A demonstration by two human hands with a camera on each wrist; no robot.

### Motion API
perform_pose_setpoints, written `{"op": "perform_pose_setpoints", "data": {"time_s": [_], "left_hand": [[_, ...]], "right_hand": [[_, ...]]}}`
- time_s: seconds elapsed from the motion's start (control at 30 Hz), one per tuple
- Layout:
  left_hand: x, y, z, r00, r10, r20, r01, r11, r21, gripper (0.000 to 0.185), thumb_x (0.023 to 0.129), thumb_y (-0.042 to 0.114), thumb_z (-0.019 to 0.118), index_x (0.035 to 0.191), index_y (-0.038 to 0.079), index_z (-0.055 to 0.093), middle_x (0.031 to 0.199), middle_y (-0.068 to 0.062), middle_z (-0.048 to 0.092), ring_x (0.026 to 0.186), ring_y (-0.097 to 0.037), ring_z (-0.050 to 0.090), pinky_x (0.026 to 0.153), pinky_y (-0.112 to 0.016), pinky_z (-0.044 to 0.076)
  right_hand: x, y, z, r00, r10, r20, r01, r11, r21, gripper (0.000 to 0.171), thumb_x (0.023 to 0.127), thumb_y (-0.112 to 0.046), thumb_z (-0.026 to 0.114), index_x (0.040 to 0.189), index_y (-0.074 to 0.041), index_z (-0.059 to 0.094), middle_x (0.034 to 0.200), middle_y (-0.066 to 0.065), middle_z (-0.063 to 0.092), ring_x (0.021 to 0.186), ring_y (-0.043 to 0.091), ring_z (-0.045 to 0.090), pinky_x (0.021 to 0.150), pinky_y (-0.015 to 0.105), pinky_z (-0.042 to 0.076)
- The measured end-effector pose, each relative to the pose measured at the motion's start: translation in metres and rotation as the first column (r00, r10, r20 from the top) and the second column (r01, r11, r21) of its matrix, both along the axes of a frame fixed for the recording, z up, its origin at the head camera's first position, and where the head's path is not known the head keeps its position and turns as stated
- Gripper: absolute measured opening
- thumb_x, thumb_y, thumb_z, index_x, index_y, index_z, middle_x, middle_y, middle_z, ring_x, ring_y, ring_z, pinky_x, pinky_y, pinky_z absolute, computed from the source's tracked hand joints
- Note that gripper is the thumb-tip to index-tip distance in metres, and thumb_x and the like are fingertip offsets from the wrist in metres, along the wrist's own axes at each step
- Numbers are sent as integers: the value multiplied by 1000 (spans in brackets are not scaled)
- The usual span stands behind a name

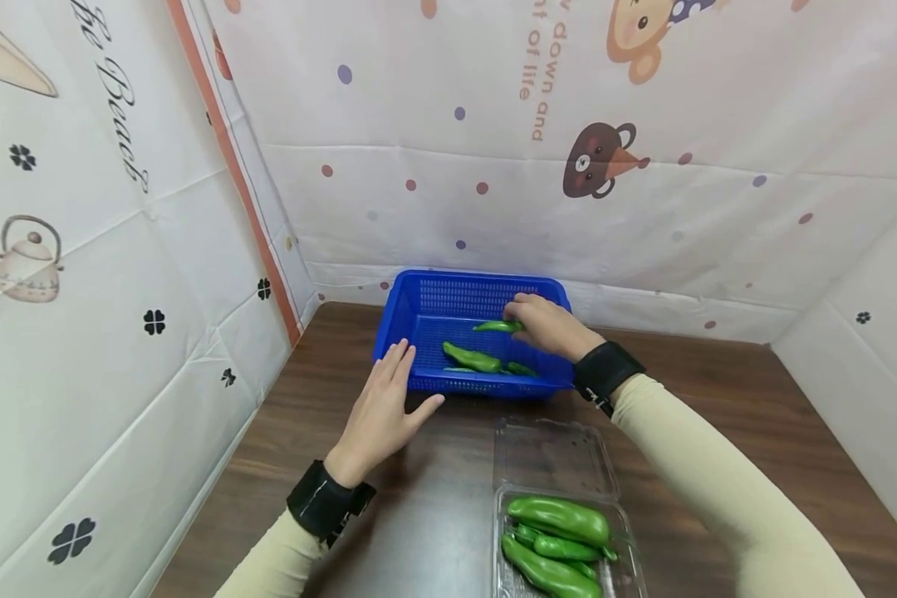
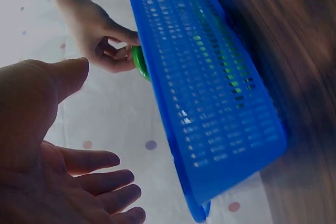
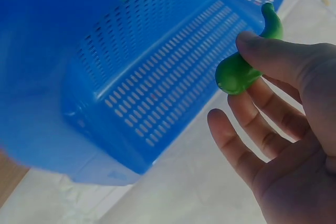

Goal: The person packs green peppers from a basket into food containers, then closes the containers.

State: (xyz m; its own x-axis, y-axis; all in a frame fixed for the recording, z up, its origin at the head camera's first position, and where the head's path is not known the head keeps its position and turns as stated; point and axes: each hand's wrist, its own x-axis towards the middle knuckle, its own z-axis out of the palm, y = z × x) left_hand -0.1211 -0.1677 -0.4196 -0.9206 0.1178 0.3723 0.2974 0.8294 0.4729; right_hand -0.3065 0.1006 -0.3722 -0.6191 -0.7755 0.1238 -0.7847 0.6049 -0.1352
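Note:
A green pepper is pinched between the thumb and fingers of my right hand, over the blue plastic basket. Inside the basket lies another green pepper, with more green showing beside it near the front wall. My left hand holds nothing; its fingers are extended, the tips near the basket's front left corner. In the left wrist view the left hand appears apart from the basket wall. Several green peppers rest in a clear plastic container closer to me.
The container's clear lid lies folded back toward the basket. All of this stands on a dark wood-grain table. A printed white sheet rises directly behind the basket, and another sheet borders the table's left side.

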Motion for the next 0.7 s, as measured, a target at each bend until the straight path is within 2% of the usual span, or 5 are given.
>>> {"op": "perform_pose_setpoints", "data": {"time_s": [0.2,0.37,0.7], "left_hand": [[14,8,1,998,-44,-47,44,999,-9,85,94,44,75,154,-6,40,161,-25,35,151,-37,30,121,-55,27],[24,13,-3,996,-73,-53,72,997,-23,87,93,45,75,153,-6,40,160,-26,36,151,-38,31,121,-54,27],[33,22,-10,994,-106,-36,104,992,-67,99,87,56,77,154,-7,39,160,-27,36,151,-39,31,123,-52,23]], "right_hand": [[25,13,8,1000,-4,-18,3,999,-32,24,91,-10,80,113,-4,72,106,9,67,100,27,63,85,42,57],[47,26,6,999,16,-35,-19,997,-72,27,90,-10,81,115,-5,71,106,8,66,100,26,60,83,41,56],[87,49,8,994,24,-106,-38,991,-128,32,88,-11,82,118,-7,71,102,3,62,93,18,56,77,35,53]]}}
